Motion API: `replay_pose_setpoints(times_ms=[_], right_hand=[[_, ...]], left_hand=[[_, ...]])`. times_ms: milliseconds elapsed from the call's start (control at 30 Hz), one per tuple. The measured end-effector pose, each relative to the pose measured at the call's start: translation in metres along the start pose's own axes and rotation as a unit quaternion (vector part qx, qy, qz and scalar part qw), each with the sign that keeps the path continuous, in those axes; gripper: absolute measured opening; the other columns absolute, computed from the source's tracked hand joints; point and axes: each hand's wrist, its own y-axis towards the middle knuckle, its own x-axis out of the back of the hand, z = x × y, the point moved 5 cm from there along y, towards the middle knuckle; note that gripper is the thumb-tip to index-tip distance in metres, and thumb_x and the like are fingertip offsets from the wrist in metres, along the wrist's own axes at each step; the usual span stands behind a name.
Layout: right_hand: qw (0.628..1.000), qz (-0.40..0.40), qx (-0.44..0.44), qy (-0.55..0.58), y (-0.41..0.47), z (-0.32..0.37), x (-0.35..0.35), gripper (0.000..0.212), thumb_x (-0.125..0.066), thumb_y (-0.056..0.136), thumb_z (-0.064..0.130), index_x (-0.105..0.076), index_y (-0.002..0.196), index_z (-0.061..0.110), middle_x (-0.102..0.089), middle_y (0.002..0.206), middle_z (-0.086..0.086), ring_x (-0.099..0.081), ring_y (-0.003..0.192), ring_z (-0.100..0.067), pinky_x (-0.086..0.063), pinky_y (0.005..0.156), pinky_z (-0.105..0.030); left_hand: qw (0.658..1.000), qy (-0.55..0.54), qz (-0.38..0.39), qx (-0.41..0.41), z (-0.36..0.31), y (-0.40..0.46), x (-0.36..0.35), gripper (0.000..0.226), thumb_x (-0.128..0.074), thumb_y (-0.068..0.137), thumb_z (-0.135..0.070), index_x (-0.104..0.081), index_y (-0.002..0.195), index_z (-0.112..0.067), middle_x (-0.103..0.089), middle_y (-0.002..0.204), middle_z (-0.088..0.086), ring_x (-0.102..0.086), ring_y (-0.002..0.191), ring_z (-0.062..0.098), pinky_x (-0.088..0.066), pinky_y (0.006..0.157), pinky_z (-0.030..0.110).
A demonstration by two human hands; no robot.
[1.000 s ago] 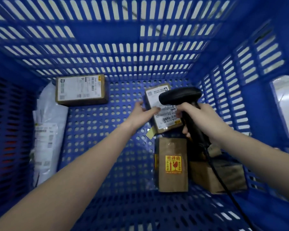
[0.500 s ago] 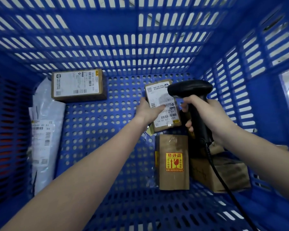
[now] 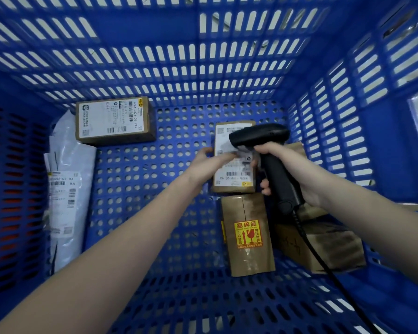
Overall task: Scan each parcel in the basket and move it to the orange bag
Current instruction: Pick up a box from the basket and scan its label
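My left hand (image 3: 209, 160) pinches the labelled parcel (image 3: 234, 157) at frame centre; my right hand (image 3: 287, 169) grips the scanner (image 3: 263, 143) — I should keep the label flat, barcode uncovered.

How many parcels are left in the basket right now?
5: box at back left, white bag along left wall, box in the left hand, fragile-sticker box, box at right. More may be hidden under the right arm.
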Motion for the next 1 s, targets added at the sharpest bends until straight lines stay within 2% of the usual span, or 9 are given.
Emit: replay_pose_setpoints(times_ms=[133,233,333,433,533,633,733,933,1000], right_hand=[[0.998,-0.002,0.042,0.042,-0.013,0.032,0.001,0.031,-0.057,0.089,0.040,-0.061,0.081,0.010,-0.056,0.070,-0.004,-0.056,0.045,-0.012,-0.051,0.047,-0.024],[0.997,-0.002,0.067,0.046,-0.032,0.055,0.000,0.031,-0.056,0.089,0.039,-0.061,0.082,0.009,-0.056,0.071,-0.004,-0.055,0.044,-0.013,-0.051,0.046,-0.023],[0.994,-0.004,0.100,0.043,-0.059,0.083,-0.008,0.031,-0.056,0.089,0.039,-0.059,0.083,0.009,-0.056,0.077,-0.006,-0.055,0.043,-0.014,-0.051,0.046,-0.024],[0.988,-0.012,0.150,0.046,-0.096,0.113,-0.020,0.031,-0.057,0.089,0.039,-0.057,0.089,0.008,-0.057,0.078,-0.009,-0.055,0.042,-0.016,-0.050,0.044,-0.024],[0.983,-0.003,0.184,0.020,-0.138,0.135,-0.037,0.031,-0.058,0.087,0.041,-0.060,0.088,0.011,-0.061,0.078,-0.011,-0.058,0.043,-0.016,-0.053,0.047,-0.025],[0.975,0.011,0.220,0.015,-0.184,0.148,-0.057,0.029,-0.058,0.089,0.039,-0.061,0.083,0.011,-0.064,0.060,-0.003,-0.057,0.042,-0.015,-0.052,0.047,-0.024],[0.966,0.012,0.258,0.016,-0.226,0.156,-0.077,0.028,-0.059,0.089,0.038,-0.062,0.089,0.010,-0.062,0.050,0.001,-0.058,0.043,-0.015,-0.050,0.044,-0.022],[0.941,0.011,0.338,0.006,-0.279,0.156,-0.113,0.031,-0.064,0.086,0.034,-0.066,0.094,0.004,-0.066,0.091,-0.007,-0.057,0.050,-0.015,-0.051,0.051,-0.027],[0.935,0.006,0.354,0.005,-0.289,0.150,-0.125,0.026,-0.064,0.086,0.032,-0.064,0.091,0.006,-0.065,0.090,-0.005,-0.057,0.051,-0.014,-0.050,0.051,-0.027]], left_hand=[[0.999,-0.037,-0.020,-0.032,-0.020,-0.014,0.017,0.063,-0.070,0.081,-0.034,-0.043,0.134,-0.016,-0.067,0.113,0.003,-0.064,0.104,0.020,-0.049,0.089,0.034],[0.996,-0.047,0.000,-0.071,-0.052,-0.035,0.025,0.046,-0.064,0.088,-0.022,-0.044,0.129,-0.024,-0.066,0.107,0.000,-0.065,0.091,0.016,-0.052,0.071,0.029],[0.992,-0.011,0.014,-0.127,-0.095,-0.066,0.032,0.052,-0.066,0.085,-0.020,-0.043,0.130,-0.031,-0.066,0.113,0.005,-0.066,0.077,0.015,-0.051,0.057,0.023],[0.987,0.016,0.014,-0.159,-0.133,-0.108,0.042,0.070,-0.073,0.068,-0.032,-0.044,0.132,-0.039,-0.065,0.118,0.001,-0.065,0.089,0.018,-0.053,0.071,0.031],[0.980,0.065,0.006,-0.187,-0.160,-0.158,0.057,0.068,-0.068,0.061,-0.052,-0.048,0.127,-0.049,-0.066,0.116,-0.009,-0.062,0.097,0.011,-0.050,0.066,0.026],[0.971,0.073,-0.005,-0.226,-0.180,-0.209,0.076,0.053,-0.067,0.079,-0.040,-0.049,0.128,-0.049,-0.066,0.117,-0.013,-0.061,0.106,0.010,-0.054,0.084,0.033],[0.959,0.050,-0.031,-0.276,-0.190,-0.260,0.095,0.071,-0.075,0.073,-0.036,-0.043,0.136,-0.037,-0.068,0.112,-0.003,-0.066,0.098,0.016,-0.052,0.091,0.037],[0.940,-0.026,-0.119,-0.319,-0.183,-0.335,0.138,0.105,-0.085,0.039,-0.049,-0.039,0.131,-0.027,-0.068,0.112,0.003,-0.067,0.102,0.020,-0.047,0.101,0.040],[0.932,-0.059,-0.144,-0.326,-0.173,-0.348,0.151,0.105,-0.089,0.037,-0.052,-0.043,0.128,-0.026,-0.067,0.115,0.004,-0.067,0.104,0.022,-0.048,0.101,0.043]])
